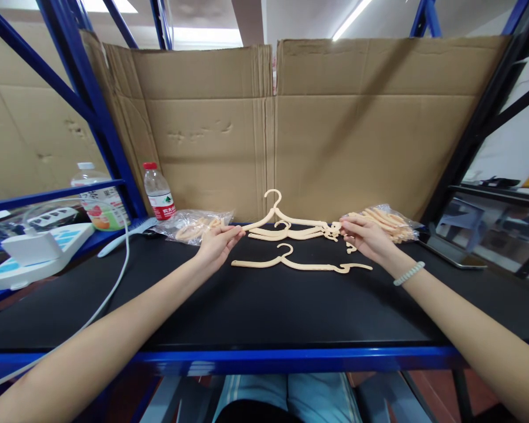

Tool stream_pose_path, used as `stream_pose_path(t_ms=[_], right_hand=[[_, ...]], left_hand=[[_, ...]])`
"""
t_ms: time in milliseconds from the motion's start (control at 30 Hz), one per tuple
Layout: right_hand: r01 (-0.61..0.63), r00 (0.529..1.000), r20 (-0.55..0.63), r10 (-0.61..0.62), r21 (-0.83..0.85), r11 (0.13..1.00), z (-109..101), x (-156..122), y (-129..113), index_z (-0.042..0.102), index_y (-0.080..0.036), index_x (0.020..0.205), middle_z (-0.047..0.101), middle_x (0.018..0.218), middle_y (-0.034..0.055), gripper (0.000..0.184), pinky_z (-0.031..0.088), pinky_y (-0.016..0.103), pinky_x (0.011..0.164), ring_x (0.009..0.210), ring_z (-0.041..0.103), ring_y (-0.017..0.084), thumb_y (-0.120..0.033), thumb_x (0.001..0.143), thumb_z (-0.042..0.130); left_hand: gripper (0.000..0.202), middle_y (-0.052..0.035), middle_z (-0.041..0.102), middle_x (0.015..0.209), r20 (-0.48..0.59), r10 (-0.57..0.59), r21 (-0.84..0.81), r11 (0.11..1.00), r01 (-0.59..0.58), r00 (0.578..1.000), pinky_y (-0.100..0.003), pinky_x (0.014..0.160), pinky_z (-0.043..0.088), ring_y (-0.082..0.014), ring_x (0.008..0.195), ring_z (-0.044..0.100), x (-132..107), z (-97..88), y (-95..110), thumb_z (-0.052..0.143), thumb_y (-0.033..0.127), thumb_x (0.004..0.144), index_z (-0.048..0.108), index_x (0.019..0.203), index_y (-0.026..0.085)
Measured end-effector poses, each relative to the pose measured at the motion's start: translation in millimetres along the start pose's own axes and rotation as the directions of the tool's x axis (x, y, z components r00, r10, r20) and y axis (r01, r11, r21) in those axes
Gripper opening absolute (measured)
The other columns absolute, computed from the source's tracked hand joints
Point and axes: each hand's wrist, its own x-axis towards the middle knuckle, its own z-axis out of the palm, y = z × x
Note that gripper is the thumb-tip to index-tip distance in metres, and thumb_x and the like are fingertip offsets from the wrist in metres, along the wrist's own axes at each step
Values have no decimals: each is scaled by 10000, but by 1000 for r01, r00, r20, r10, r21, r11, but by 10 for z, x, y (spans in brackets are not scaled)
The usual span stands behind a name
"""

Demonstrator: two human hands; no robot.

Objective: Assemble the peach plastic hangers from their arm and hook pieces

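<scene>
A cream plastic clothes hanger is raised at the back of the black tabletop, its hook upward. My left hand is closed in a pinch on the hanger's left end. At the right end, my right hand has its fingers pinched together; small cream pieces bunch up there, and the exact grip is partly hidden. Just below the raised hanger lie more cream hangers. Nearer to me another hanger lies flat, a small hooked piece at its right end.
Clear plastic bags of cream parts lie at left and right. A red-capped bottle stands back left, near a power strip with a white cable. A cardboard wall closes the back; a phone-like slab lies right.
</scene>
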Motion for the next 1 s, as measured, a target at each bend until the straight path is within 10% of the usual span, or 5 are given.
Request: stream_pose_path(t_ms=[167,333,467,1000], right_hand=[[-56,982,152,114,-344,937,-212,-10,-147,685,-164,772,642,705,15,285,469,216,528,599,576,109,-337,595,828],[-32,915,314,255,-571,820,-354,-28,-264,668,-165,737,641,691,9,291,451,252,577,607,560,120,-382,603,807],[52,846,412,338,-695,717,-370,-23,-269,646,-157,712,632,717,17,322,443,273,631,670,570,145,-438,628,779],[222,750,447,488,-865,451,-265,-73,-301,610,-171,661,565,613,-3,290,360,253,542,581,502,137,-434,633,730]], left_hand=[[214,-34,655,603,231,-76,300,954,3,970,-187,599,518,-121,611,651,61,-130,155,794,128,600,583,559,132],[259,7,653,620,609,-190,700,585,-409,770,-206,560,424,-124,597,599,-12,-196,351,775,342,623,586,614,165],[249,11,637,630,680,-310,731,354,-583,665,-200,535,369,-120,589,564,-100,-162,420,720,385,659,607,629,165],[230,14,563,550,696,-270,657,-132,-742,665,-229,499,260,-124,513,497,-204,-99,345,613,348,716,554,568,183]])
